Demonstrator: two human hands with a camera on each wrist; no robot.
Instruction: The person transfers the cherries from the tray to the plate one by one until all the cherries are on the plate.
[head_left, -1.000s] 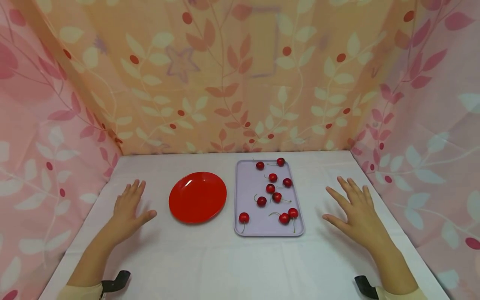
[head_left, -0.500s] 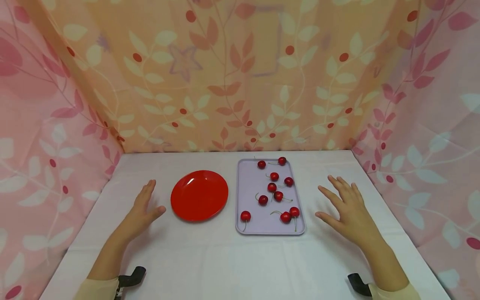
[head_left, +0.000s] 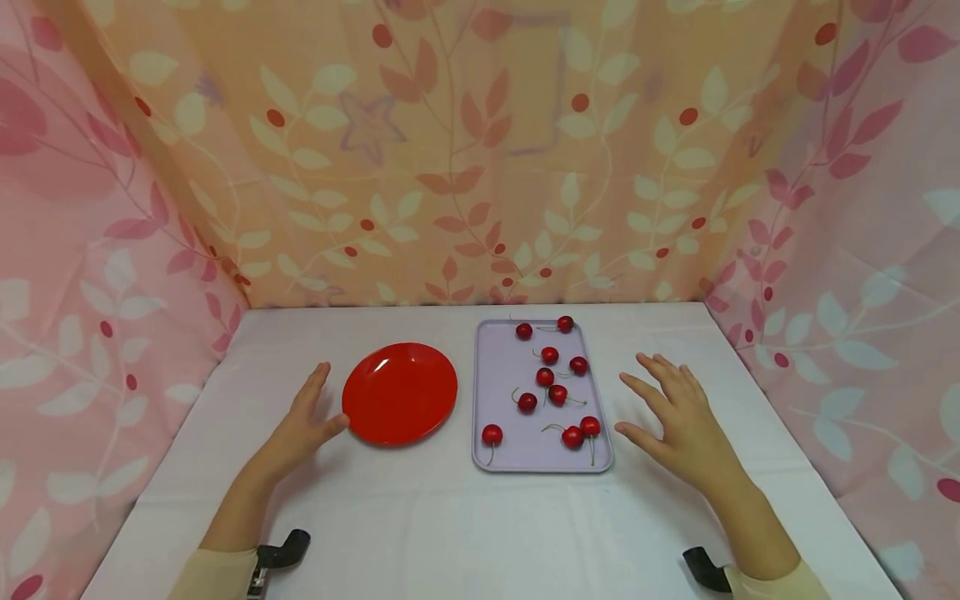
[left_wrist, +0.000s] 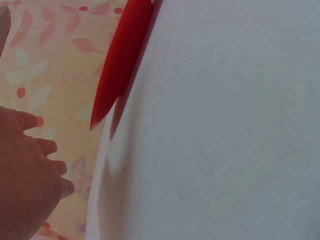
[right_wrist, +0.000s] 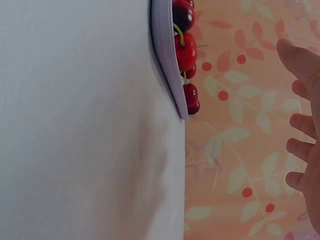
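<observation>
A round red plate lies on the white cloth, left of the middle. To its right is a pale purple rectangular tray bearing several red cherries with green stems. My left hand is over the table at the plate's left, fingers extended, thumb tip right at the plate's rim in the head view. My right hand hovers right of the tray with fingers spread, holding nothing. In the right wrist view that hand appears at the right side, apart from the tray's edge.
White cloth covers the table. Patterned curtains stand behind it and on both sides. Black wrist mounts sit on both forearms.
My left hand has moved right, up to the plate's left rim. My right hand has moved left toward the tray. Plate, tray and cherries stay in place.
</observation>
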